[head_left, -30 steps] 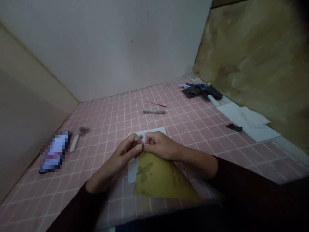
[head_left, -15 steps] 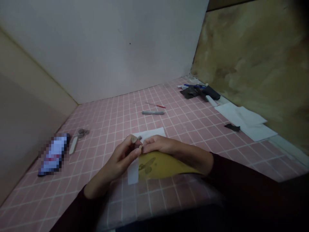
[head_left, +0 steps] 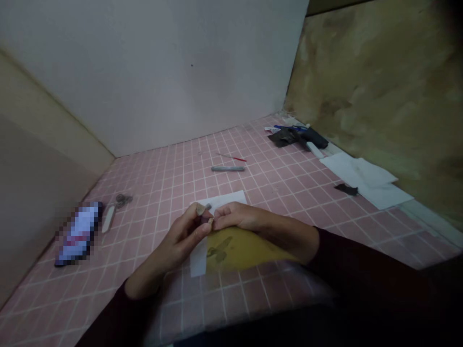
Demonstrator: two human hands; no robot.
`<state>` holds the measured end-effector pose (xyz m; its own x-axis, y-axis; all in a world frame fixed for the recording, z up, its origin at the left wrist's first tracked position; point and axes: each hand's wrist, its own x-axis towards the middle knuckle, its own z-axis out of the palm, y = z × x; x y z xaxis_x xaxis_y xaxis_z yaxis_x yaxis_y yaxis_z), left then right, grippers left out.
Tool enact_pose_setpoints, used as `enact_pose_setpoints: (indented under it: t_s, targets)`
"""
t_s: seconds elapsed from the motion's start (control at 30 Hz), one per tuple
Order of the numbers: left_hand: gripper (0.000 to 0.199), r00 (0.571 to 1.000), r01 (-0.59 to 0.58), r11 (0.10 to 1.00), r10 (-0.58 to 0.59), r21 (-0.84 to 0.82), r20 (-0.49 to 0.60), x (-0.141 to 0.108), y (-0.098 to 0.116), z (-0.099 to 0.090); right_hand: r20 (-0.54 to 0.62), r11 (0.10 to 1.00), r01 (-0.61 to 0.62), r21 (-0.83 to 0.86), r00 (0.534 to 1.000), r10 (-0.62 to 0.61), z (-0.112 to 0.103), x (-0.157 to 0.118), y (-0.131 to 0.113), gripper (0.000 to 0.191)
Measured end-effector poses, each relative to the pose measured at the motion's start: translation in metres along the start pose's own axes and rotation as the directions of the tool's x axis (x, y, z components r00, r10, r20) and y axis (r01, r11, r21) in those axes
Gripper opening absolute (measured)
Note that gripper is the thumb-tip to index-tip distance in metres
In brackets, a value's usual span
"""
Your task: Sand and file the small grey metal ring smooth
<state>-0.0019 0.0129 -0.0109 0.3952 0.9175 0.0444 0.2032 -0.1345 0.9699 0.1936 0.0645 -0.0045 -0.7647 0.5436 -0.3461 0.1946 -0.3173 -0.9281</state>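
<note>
Over a yellow sheet with dark marks (head_left: 240, 250), my left hand (head_left: 183, 232) and my right hand (head_left: 237, 215) meet fingertip to fingertip. The left thumb and fingers are pinched together, with a pale covering (head_left: 200, 209) on one finger. My right fingers are curled and pressed together against the left fingertips. Whatever lies between them is too small and too hidden to name. White paper (head_left: 198, 262) shows under the yellow sheet and beyond the hands. A small grey object (head_left: 208, 206) is partly visible just behind the left fingers.
A grey rod-like object (head_left: 227, 168) and a thin red-handled tool (head_left: 238, 158) lie farther back on the pink checked surface (head_left: 162, 188). At left are a blurred-out phone-like object (head_left: 77, 234), a white stick (head_left: 108, 219) and scissors (head_left: 123, 199). Dark scraps (head_left: 284, 137) and white sheets (head_left: 372, 180) line the right.
The camera view has shifted slightly. Both hands keep nearly the same pose, fingertips still together over the yellow sheet.
</note>
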Motion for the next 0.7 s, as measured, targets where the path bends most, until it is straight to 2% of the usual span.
enact_pose_setpoints:
  t_s: [0.03, 0.07, 0.13, 0.17, 0.2, 0.23, 0.3, 0.37, 0.4, 0.43, 0.47, 0.53, 0.57, 0.6, 0.63, 0.7]
  targets:
    - [0.014, 0.999, 0.039, 0.999, -0.039, -0.021, 0.019, 0.002, -0.003, 0.0, -0.097, 0.989, 0.077, -0.129, 0.991, -0.09, 0.001, -0.001, 0.001, 0.014]
    - [0.015, 0.996, 0.083, 0.995, -0.08, -0.059, 0.043, 0.003, -0.006, -0.001, -0.184, 0.945, 0.16, -0.286, 0.958, -0.218, 0.003, -0.002, 0.002, 0.016]
    - [0.017, 0.99, 0.128, 0.981, -0.118, -0.145, 0.078, 0.006, -0.01, -0.001, -0.229, 0.813, 0.267, -0.517, 0.872, -0.432, 0.006, -0.003, 0.004, 0.015]
    - [0.018, 0.991, 0.123, 0.979, -0.112, -0.164, 0.075, 0.006, -0.01, -0.001, -0.228, 0.796, 0.281, -0.536, 0.86, -0.456, 0.006, -0.002, 0.005, 0.015]
    - [0.017, 0.994, 0.104, 0.982, -0.096, -0.155, 0.058, 0.006, -0.008, -0.001, -0.23, 0.835, 0.266, -0.483, 0.881, -0.414, 0.006, -0.001, 0.005, 0.016]
    - [0.015, 0.997, 0.078, 0.989, -0.074, -0.128, 0.038, 0.004, -0.005, 0.0, -0.214, 0.902, 0.222, -0.369, 0.925, -0.315, 0.005, 0.0, 0.005, 0.017]
    - [0.012, 1.0, 0.025, 0.998, -0.025, -0.063, 0.003, 0.002, 0.001, 0.001, -0.074, 0.994, 0.08, -0.078, 0.994, -0.086, 0.002, 0.002, 0.004, 0.017]
    - [0.011, 1.0, 0.006, 0.999, -0.006, -0.041, 0.002, 0.001, 0.003, 0.001, 0.053, 0.997, -0.023, 0.067, 0.998, 0.02, -0.001, 0.003, 0.004, 0.014]
    - [0.011, 1.0, 0.017, 0.999, -0.017, -0.047, 0.009, 0.001, 0.002, 0.002, 0.034, 0.999, -0.013, 0.037, 0.999, 0.011, -0.001, 0.003, 0.004, 0.013]
    - [0.012, 0.999, 0.042, 0.997, -0.041, -0.065, 0.017, 0.003, 0.0, 0.002, -0.039, 0.997, 0.042, -0.058, 0.998, -0.045, 0.0, 0.002, 0.004, 0.013]
    - [0.014, 0.997, 0.073, 0.993, -0.071, -0.095, 0.03, 0.004, -0.003, 0.002, -0.131, 0.972, 0.122, -0.201, 0.98, -0.15, 0.001, 0.001, 0.005, 0.014]
    - [0.017, 0.993, 0.113, 0.98, -0.106, -0.162, 0.055, 0.006, -0.008, 0.001, -0.224, 0.841, 0.254, -0.479, 0.89, -0.396, 0.004, -0.001, 0.006, 0.013]
    - [0.018, 0.993, 0.111, 0.978, -0.103, -0.178, 0.054, 0.006, -0.009, 0.001, -0.23, 0.79, 0.282, -0.544, 0.855, -0.464, 0.005, -0.001, 0.007, 0.012]
    - [0.017, 0.995, 0.098, 0.98, -0.091, -0.172, 0.048, 0.006, -0.008, 0.0, -0.238, 0.793, 0.284, -0.539, 0.852, -0.467, 0.005, 0.0, 0.007, 0.012]
    - [0.016, 0.997, 0.08, 0.987, -0.076, -0.14, 0.035, 0.004, -0.006, 0.0, -0.242, 0.847, 0.262, -0.462, 0.882, -0.405, 0.004, 0.001, 0.007, 0.013]
    - [0.013, 0.999, 0.035, 0.998, -0.034, -0.054, 0.009, 0.001, 0.001, -0.001, -0.153, 0.975, 0.145, -0.169, 0.973, -0.171, 0.002, 0.005, 0.008, 0.015]
